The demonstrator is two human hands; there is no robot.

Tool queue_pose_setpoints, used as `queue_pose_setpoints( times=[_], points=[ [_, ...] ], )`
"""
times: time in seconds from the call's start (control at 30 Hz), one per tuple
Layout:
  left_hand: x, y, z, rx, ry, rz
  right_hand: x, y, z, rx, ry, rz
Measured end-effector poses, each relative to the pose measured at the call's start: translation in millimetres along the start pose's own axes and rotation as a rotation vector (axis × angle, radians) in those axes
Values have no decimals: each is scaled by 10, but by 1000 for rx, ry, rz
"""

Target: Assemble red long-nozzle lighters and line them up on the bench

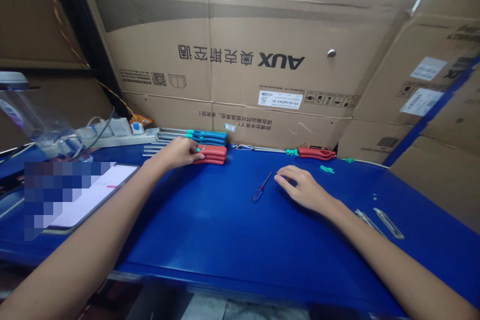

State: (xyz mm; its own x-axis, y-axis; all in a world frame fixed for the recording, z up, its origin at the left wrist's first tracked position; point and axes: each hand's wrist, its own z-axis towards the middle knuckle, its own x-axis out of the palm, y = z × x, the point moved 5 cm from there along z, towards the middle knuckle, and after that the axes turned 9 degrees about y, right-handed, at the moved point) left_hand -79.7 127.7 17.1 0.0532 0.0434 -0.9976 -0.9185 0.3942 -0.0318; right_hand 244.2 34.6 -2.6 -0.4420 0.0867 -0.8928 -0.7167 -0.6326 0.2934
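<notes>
Two of my hands are out over the blue counter (240, 230). My left hand (176, 154) sits curled against the near end of a stack of red-handled tools (212, 154), with my fingertips (200, 156) on the red grips, but I cannot tell whether I am actually clamping them or only resting there. Just behind that stack lies a group of teal-and-blue-handled tools (206, 136), and long steel shafts (167, 136) run from the handles toward the left, partly behind my hand.

My right hand (305, 189) is empty, its fingers loosely curved and released, with nothing inside them. Just beside its fingertips, a small screwdriver (261, 186) with a clear handle and a thin shaft lies at an angle on the counter, apart from my skin.

Farther back, a red-handled tool with a teal end (315, 153) lies along the rear edge, and a small teal piece (327, 169) sits near it. Two flat metal strips (378, 222) lie to the right. On the left are a tablet (97, 195), partly blurred, and a clear plastic bottle (48, 122). A power strip (116, 132) sits against a large cardboard AUX box (225, 60).
</notes>
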Motion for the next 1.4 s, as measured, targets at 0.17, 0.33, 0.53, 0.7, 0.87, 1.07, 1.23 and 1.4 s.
queue_pose_setpoints(
  times=[0.17, 0.33, 0.53, 0.7, 0.87, 1.07, 1.23, 1.4],
  points=[
    [-13, -21, -13, 15, 3, -1, 0, 11, 0, 0, 9, -10],
    [-19, -1, -15, 34, -12, -19, -3, 13, 12, -7, 7, -19],
    [-22, 42, -12, 38, -40, -54, 12, -1, 7, 0, 15, -18],
    [-33, 58, -19, 44, -72, -95, 11, 7, -1, 1, 20, -6],
    [-35, 80, -22, 29, -70, -79, 4, 21, 5, 0, 24, -7],
    [-41, 93, -14, 22, -82, -82, -3, 28, 6, -5, 22, -15],
    [-38, 92, -9, 12, -68, -73, -7, 31, 5, 2, 24, -13],
    [-35, 96, -9, 5, -59, -70, 1, 32, 4, 4, 31, -10]
  ],
)
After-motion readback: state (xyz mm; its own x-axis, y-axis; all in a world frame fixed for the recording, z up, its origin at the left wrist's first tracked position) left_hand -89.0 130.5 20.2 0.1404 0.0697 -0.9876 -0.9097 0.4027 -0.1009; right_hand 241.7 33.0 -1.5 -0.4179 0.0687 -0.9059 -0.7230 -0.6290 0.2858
